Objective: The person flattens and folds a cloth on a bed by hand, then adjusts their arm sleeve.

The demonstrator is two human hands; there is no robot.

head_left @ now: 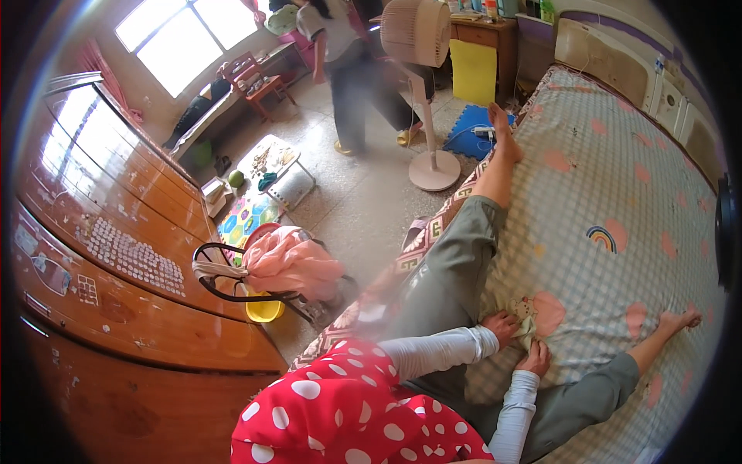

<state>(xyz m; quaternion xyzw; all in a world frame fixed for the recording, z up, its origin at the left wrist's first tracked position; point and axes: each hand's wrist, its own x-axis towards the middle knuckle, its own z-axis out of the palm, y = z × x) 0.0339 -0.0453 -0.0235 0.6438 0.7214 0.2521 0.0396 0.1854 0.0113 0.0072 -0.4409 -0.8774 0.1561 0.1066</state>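
Red top with white polka dots, white sleeves to the wrists, grey-green trousers.

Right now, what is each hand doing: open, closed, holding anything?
Left hand: fingers closed on a small pale cloth on the checked bedsheet.
Right hand: resting at the same cloth; grip cannot be told.

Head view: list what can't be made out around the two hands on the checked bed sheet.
- Small pale cloth item under the left hand and right hand: too small to identify.
- Both palms: turned down, grip unclear.
- Standing person by the beige pedestal fan: blurred, head cut off by the top edge.
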